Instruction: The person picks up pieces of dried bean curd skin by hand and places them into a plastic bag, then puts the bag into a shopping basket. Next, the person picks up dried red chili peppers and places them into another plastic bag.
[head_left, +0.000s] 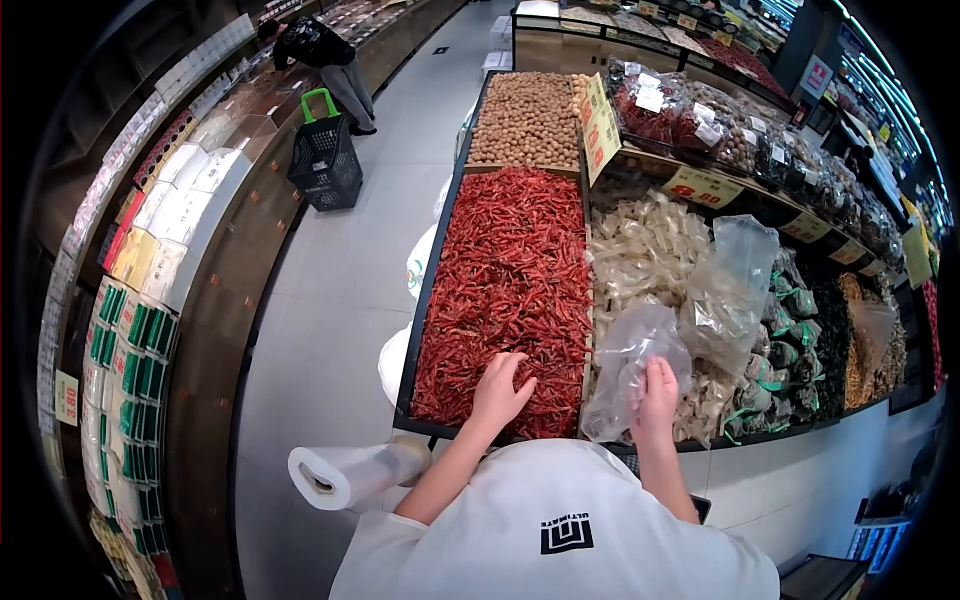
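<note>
My left hand [500, 393] rests at the near part of a bin of dried red chilies [510, 270]. Its thumb and fingers are apart and curved, touching the chilies, with nothing visibly held. A clear plastic bag [625, 365] hangs from my right hand [655, 402], pinched between thumb and fingers. The bag looks empty and hovers over pale, translucent dried goods [650, 240] in the neighbouring section. Another clear plastic bag [735, 290] lies on those goods farther right.
Walnuts [530, 115] fill the section behind the chilies. A plastic bag roll [350, 472] sticks out at the bin's front left. Price signs [600, 130] stand along the divider. Across the aisle are a black basket [326, 165], a bending person [320, 60] and a shelf of packages [130, 360].
</note>
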